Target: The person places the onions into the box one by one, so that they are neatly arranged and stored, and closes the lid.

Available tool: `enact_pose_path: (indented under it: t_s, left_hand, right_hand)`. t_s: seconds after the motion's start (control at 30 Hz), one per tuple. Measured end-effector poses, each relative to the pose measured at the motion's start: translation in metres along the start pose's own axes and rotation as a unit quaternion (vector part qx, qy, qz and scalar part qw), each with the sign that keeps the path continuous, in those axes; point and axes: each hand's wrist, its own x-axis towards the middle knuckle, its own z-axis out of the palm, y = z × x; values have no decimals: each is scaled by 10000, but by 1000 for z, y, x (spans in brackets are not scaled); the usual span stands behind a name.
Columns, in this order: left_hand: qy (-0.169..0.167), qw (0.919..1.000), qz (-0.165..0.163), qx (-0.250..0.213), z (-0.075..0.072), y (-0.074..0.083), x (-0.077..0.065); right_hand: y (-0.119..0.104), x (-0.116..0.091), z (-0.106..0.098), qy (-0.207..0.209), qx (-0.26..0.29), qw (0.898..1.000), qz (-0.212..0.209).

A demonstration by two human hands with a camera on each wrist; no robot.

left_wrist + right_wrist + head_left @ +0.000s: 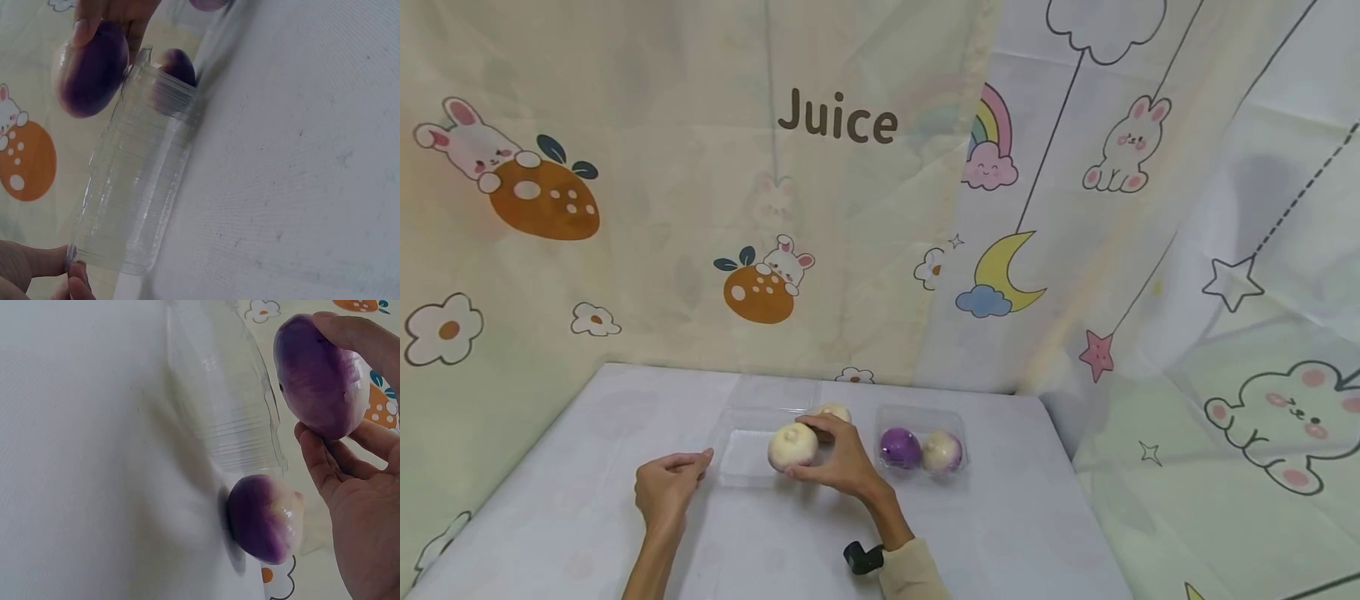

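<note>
My right hand [848,461] grips a purple-and-white turnip [792,447] between thumb and fingers, raised above the right end of a clear plastic box [747,458]. In the left wrist view, my left hand [37,270] pinches the rim of that box at its left end. The box's lid [775,392] lies back behind it. A second turnip [265,519] sits on the table just past the box's right end, partly hidden behind my right hand in the head view.
Another clear plastic box [922,412] stands to the right, holding a purple turnip [899,448] and a paler turnip [942,452]. A black device [862,557] is at my right wrist. A printed curtain [842,192] hangs behind the white table [1000,517].
</note>
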Motion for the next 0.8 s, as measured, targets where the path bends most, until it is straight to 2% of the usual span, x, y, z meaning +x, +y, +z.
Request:
enact_pose_path:
  t_s: [0.8]
  left_hand:
    - [122, 9999, 4, 73, 3, -1, 1]
  right_hand:
    - [4, 5, 15, -9, -57, 10000, -20]
